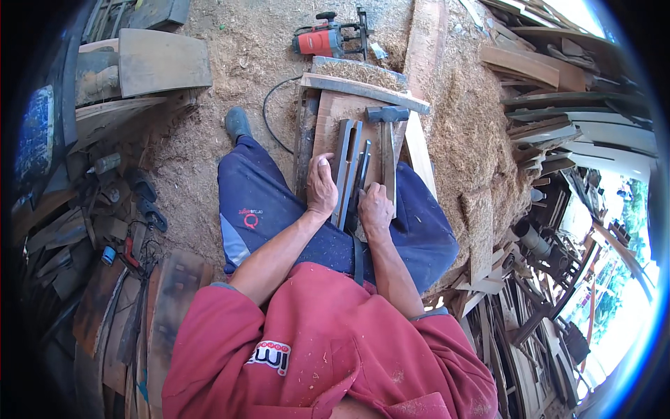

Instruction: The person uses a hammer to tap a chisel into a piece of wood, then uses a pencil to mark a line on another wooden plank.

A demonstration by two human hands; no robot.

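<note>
A long slotted wooden bar (344,167) lies lengthwise on a low wooden bench (328,126) between my knees. My left hand (322,187) is at the bar's left side, its fingers loosely bent and apart, with nothing seen in them. To the right of the bar, my right hand (375,208) is closed around the near part of a slim dark tool that looks like a chisel (364,160). Its narrow end points away from me. A hammer (388,114) with a heavy grey head and long wooden handle lies just right of it, handle toward me.
A wooden crosspiece (363,92) spans the bench's far end. Beyond it sits a red and black router (324,40), and a black cable (265,112) curves along the sawdust-covered ground. Curved boards (164,61) are stacked left, more planks (530,66) right.
</note>
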